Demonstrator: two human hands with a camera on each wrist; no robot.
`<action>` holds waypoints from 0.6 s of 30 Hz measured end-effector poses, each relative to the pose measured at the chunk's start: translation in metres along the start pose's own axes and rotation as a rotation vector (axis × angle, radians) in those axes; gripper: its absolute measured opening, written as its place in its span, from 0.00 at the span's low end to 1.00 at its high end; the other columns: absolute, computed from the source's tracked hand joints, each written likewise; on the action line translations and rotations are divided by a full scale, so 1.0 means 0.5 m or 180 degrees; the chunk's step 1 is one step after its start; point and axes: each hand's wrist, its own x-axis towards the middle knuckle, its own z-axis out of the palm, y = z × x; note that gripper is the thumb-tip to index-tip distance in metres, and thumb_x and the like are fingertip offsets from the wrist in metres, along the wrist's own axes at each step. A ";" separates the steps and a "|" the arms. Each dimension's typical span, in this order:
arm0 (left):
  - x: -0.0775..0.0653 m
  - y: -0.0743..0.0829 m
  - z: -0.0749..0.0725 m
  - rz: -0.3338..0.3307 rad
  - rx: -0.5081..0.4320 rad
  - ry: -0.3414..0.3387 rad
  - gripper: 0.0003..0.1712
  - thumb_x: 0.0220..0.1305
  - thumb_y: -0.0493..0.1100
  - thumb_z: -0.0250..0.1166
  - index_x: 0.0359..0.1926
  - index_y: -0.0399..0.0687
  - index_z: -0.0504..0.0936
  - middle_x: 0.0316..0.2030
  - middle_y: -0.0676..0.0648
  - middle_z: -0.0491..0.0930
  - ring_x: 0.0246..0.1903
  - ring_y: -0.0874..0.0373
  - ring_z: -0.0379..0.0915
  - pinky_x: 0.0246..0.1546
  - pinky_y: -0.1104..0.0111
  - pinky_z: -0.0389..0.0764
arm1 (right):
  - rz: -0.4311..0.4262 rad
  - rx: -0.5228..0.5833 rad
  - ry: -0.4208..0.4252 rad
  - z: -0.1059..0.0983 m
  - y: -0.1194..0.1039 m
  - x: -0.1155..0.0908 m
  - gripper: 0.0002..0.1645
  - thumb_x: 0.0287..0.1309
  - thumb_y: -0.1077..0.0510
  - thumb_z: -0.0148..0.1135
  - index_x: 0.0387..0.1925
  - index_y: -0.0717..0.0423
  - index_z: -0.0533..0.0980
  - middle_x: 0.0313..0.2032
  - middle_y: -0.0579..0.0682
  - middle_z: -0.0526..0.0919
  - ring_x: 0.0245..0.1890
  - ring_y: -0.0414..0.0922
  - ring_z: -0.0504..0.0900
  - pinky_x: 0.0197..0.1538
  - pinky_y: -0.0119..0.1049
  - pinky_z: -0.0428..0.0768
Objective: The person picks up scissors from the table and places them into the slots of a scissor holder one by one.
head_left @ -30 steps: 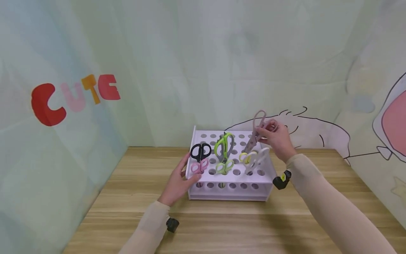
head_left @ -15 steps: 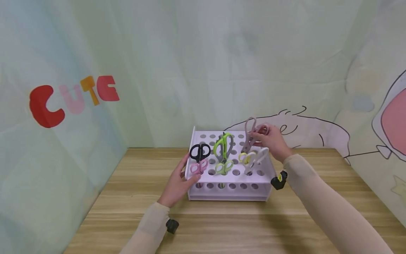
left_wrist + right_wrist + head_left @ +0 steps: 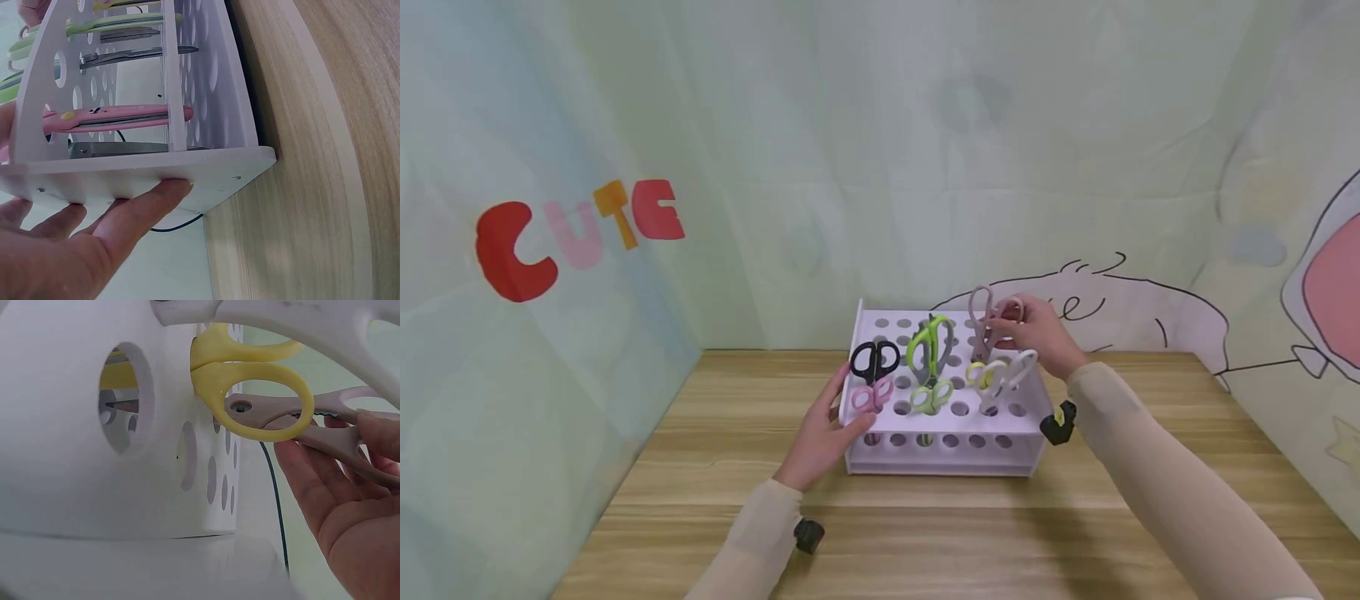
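A white rack [image 3: 936,423] with rows of round holes stands on the table. My left hand [image 3: 816,437] holds its left end, thumb over the front top edge and fingers [image 3: 147,206] flat along the outer side panel. With my right hand [image 3: 1037,329] I pinch the handles of mauve scissors [image 3: 269,407] at the rack's back right. Their blades are hidden below the pivot, which sits close over the top board. In front of them stand yellow-handled scissors [image 3: 212,381] and white-handled scissors [image 3: 1017,369], handles up in their holes.
Black-handled scissors [image 3: 874,360] and pink-handled ones [image 3: 863,398] fill holes at the left. Lime-and-grey scissors [image 3: 932,346] and small pale green ones [image 3: 929,397] stand mid-rack. A printed cloth wall [image 3: 820,208] rises behind the wooden table [image 3: 925,533].
My right hand has moved left and down with the mauve scissors, which now stand more upright and lower in the rack. My left hand has stayed at the rack's left end.
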 end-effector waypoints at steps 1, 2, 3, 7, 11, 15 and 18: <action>-0.001 0.000 0.001 -0.0001 -0.0002 -0.0005 0.50 0.61 0.44 0.72 0.78 0.59 0.53 0.74 0.40 0.54 0.62 0.34 0.66 0.53 0.55 0.79 | 0.0011 -0.0006 0.0001 0.000 0.001 0.000 0.11 0.67 0.66 0.59 0.47 0.67 0.70 0.49 0.65 0.78 0.49 0.57 0.82 0.49 0.44 0.83; -0.001 0.000 0.001 -0.0013 0.0011 -0.0001 0.50 0.61 0.44 0.72 0.78 0.60 0.53 0.74 0.40 0.54 0.62 0.34 0.66 0.53 0.55 0.79 | 0.0008 -0.0016 -0.0003 0.001 0.001 0.000 0.12 0.67 0.65 0.59 0.47 0.67 0.70 0.49 0.65 0.78 0.49 0.57 0.82 0.49 0.44 0.83; -0.001 0.001 0.002 -0.0021 0.0024 0.0009 0.50 0.61 0.44 0.72 0.78 0.61 0.53 0.74 0.40 0.54 0.62 0.34 0.66 0.54 0.55 0.78 | 0.0015 -0.0015 0.0001 0.001 0.002 0.001 0.12 0.67 0.65 0.59 0.48 0.67 0.70 0.49 0.65 0.78 0.49 0.57 0.82 0.50 0.45 0.83; 0.000 0.002 0.004 -0.0036 0.0085 0.0025 0.50 0.61 0.44 0.72 0.78 0.63 0.53 0.74 0.40 0.55 0.62 0.34 0.66 0.54 0.53 0.78 | 0.0048 -0.0018 0.0013 0.000 0.003 0.001 0.12 0.67 0.65 0.59 0.48 0.67 0.70 0.50 0.65 0.77 0.50 0.58 0.81 0.51 0.47 0.82; -0.001 0.004 0.005 -0.0035 0.0126 0.0015 0.50 0.62 0.44 0.71 0.78 0.61 0.52 0.74 0.39 0.54 0.63 0.32 0.65 0.55 0.52 0.77 | 0.0075 -0.0022 0.0001 -0.002 0.005 0.001 0.12 0.68 0.64 0.58 0.49 0.67 0.69 0.50 0.64 0.76 0.50 0.57 0.81 0.51 0.46 0.82; 0.001 0.003 0.004 -0.0060 0.0160 0.0027 0.50 0.62 0.46 0.71 0.78 0.63 0.52 0.75 0.40 0.53 0.63 0.32 0.64 0.56 0.51 0.75 | 0.0047 0.0001 -0.0016 -0.002 0.008 0.002 0.14 0.68 0.63 0.58 0.52 0.67 0.70 0.50 0.64 0.76 0.50 0.57 0.80 0.51 0.47 0.82; 0.004 0.001 0.002 -0.0058 0.0154 0.0025 0.50 0.62 0.45 0.71 0.78 0.64 0.52 0.75 0.41 0.53 0.64 0.33 0.64 0.56 0.51 0.76 | -0.0024 0.0033 -0.0016 -0.004 0.012 0.001 0.17 0.68 0.64 0.59 0.55 0.67 0.69 0.52 0.64 0.76 0.51 0.57 0.80 0.52 0.48 0.82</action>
